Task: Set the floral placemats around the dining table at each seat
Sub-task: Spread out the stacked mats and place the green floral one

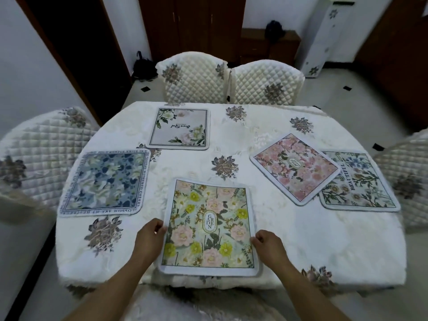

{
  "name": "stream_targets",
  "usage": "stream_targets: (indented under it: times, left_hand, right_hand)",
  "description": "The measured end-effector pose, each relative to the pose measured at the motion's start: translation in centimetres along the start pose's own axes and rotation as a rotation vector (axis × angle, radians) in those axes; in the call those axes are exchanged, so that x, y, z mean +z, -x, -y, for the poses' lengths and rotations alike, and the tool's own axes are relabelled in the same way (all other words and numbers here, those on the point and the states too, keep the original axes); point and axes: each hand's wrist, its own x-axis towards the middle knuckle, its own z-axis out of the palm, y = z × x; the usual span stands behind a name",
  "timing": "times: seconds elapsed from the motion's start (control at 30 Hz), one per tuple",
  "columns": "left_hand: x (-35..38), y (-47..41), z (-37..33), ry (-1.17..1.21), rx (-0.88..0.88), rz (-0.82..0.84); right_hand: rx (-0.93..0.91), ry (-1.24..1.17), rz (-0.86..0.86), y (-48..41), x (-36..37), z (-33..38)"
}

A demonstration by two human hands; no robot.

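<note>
A green and yellow floral placemat [209,225] lies flat at the near edge of the white-clothed dining table [301,239]. My left hand [149,237] pinches its left edge and my right hand [268,245] pinches its right edge. A blue floral placemat [104,183] lies at the left seat. A pale placemat with white flowers [179,128] lies at the far left seat. A pink floral placemat [295,167] sits askew on the right, overlapping the corner of a white botanical placemat [361,184] at the right seat.
Quilted cream chairs stand around the table: two at the far side [194,77] [266,82], one at the left [39,147], one at the right [407,179]. A dark wooden cabinet [268,45] and a tall white appliance [324,35] stand behind.
</note>
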Motion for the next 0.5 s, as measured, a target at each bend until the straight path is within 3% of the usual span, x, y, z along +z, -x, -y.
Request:
stream_targets:
  times: [0.5]
  left_hand:
    - [2.7,-1.0,3.2,-0.008,-0.007,0.047]
  right_hand:
    - [0.1,0.009,-0.069,0.1,4.5,-1.6]
